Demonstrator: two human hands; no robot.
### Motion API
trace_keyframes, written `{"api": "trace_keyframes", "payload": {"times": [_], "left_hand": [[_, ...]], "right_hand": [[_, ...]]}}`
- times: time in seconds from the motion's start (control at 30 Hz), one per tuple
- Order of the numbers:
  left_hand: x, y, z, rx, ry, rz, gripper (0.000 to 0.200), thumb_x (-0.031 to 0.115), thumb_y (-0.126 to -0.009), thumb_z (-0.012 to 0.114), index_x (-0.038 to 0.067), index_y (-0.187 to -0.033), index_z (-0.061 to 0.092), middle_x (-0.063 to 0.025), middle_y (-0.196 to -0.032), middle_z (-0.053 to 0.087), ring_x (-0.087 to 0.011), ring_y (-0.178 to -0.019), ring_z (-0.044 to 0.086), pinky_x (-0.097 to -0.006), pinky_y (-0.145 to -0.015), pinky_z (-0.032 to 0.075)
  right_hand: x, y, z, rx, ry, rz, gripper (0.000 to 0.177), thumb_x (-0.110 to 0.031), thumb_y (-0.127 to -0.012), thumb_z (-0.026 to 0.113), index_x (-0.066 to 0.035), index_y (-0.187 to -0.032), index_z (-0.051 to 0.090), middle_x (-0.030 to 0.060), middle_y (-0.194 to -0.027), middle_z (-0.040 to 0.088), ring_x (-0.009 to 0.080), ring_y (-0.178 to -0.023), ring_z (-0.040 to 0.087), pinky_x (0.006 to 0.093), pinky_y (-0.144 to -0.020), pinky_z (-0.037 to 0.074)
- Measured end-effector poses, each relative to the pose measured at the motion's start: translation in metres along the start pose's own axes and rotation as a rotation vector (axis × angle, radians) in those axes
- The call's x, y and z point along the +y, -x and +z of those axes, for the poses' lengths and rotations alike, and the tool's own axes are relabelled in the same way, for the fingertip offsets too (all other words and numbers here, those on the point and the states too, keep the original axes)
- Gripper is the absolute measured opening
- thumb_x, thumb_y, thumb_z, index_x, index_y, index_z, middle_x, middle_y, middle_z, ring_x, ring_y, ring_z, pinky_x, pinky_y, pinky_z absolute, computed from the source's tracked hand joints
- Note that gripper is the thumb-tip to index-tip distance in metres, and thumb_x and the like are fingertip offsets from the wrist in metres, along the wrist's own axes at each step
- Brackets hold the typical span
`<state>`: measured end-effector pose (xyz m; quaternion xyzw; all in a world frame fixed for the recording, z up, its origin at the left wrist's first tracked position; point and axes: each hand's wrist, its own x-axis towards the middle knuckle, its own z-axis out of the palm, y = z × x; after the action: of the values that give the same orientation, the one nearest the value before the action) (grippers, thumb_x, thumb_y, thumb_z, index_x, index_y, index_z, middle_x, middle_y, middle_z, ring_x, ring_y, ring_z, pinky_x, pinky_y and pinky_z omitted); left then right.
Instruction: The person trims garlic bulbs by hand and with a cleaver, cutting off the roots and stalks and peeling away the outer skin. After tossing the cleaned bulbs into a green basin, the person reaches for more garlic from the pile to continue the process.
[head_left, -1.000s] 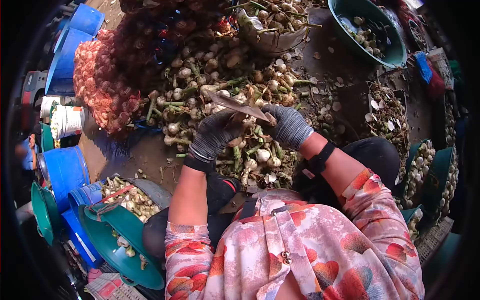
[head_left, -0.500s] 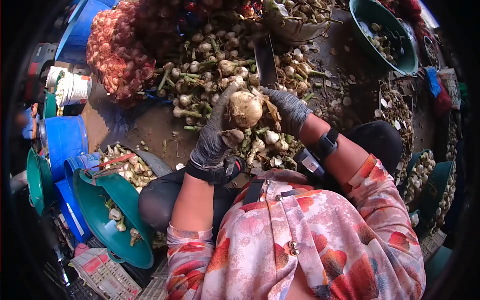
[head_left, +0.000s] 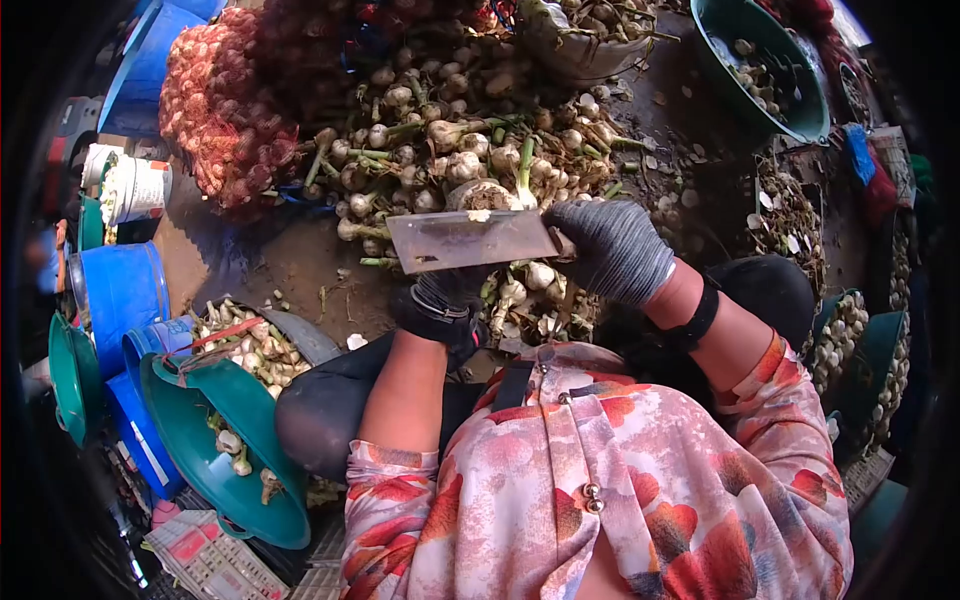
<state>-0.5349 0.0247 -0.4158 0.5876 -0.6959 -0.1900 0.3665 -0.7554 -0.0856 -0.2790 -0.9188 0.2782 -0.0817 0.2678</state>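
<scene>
Currently, the right hand [head_left: 615, 250], in a grey knit glove, is clenched around the handle of a broad rectangular steel cleaver [head_left: 470, 240]. The flat blade lies level, just in front of a heap of white garlic bulbs with green stalks [head_left: 450, 130] on the ground. The left hand [head_left: 445, 298], in a dark glove, sits directly beneath the blade. Its fingers are hidden, so it cannot be told whether they grasp anything. One large pale garlic bulb [head_left: 483, 193] shows just above the blade's upper edge. A red mesh sack of garlic [head_left: 215, 120] lies left of the heap, and a teal plastic basin [head_left: 200, 410] with a few bulbs stands near the left knee.

Hazard: the blade and the left hand are very close. A slip of the right-hand grip, or a bulb rolling under pressure, could bring the edge onto the hidden fingers. Knit fabric likely offers little cut protection.
</scene>
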Motion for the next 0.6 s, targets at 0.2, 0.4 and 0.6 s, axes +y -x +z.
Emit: {"api": "trace_keyframes", "payload": {"times": [0.2, 0.4, 0.6], "left_hand": [[0.023, -0.003, -0.005, 0.039, 0.472, -0.241, 0.062, 0.032, -0.087, 0.068, 0.008, -0.137, 0.04, -0.0096, -0.127, 0.053, -0.0215, -0.113, 0.055, -0.0382, -0.099, 0.044], [0.032, -0.002, -0.006, 0.008, 0.533, -0.273, 0.061, 0.03, -0.087, 0.068, 0.007, -0.136, 0.04, -0.0108, -0.129, 0.052, -0.0227, -0.114, 0.055, -0.0379, -0.099, 0.044], [0.041, -0.007, -0.009, -0.06, 0.662, -0.336, 0.06, 0.028, -0.086, 0.068, 0.006, -0.135, 0.04, -0.012, -0.13, 0.051, -0.0239, -0.115, 0.054, -0.0376, -0.099, 0.044]], "right_hand": [[-0.007, 0.004, 0.004, -0.177, 0.067, -0.003, 0.015, -0.021, -0.078, 0.064, -0.013, -0.09, 0.059, 0.0123, -0.073, 0.063, 0.0363, -0.072, 0.064, 0.0477, -0.06, 0.048], [-0.009, 0.007, 0.004, -0.169, 0.061, 0.029, 0.016, -0.022, -0.078, 0.063, -0.013, -0.09, 0.059, 0.0131, -0.074, 0.063, 0.0358, -0.073, 0.064, 0.0473, -0.06, 0.049], [0.009, 0.011, 0.027, -0.149, 0.084, 0.026, 0.019, -0.022, -0.077, 0.063, -0.012, -0.094, 0.059, 0.0129, -0.075, 0.063, 0.0352, -0.074, 0.064, 0.0464, -0.061, 0.049]]}}
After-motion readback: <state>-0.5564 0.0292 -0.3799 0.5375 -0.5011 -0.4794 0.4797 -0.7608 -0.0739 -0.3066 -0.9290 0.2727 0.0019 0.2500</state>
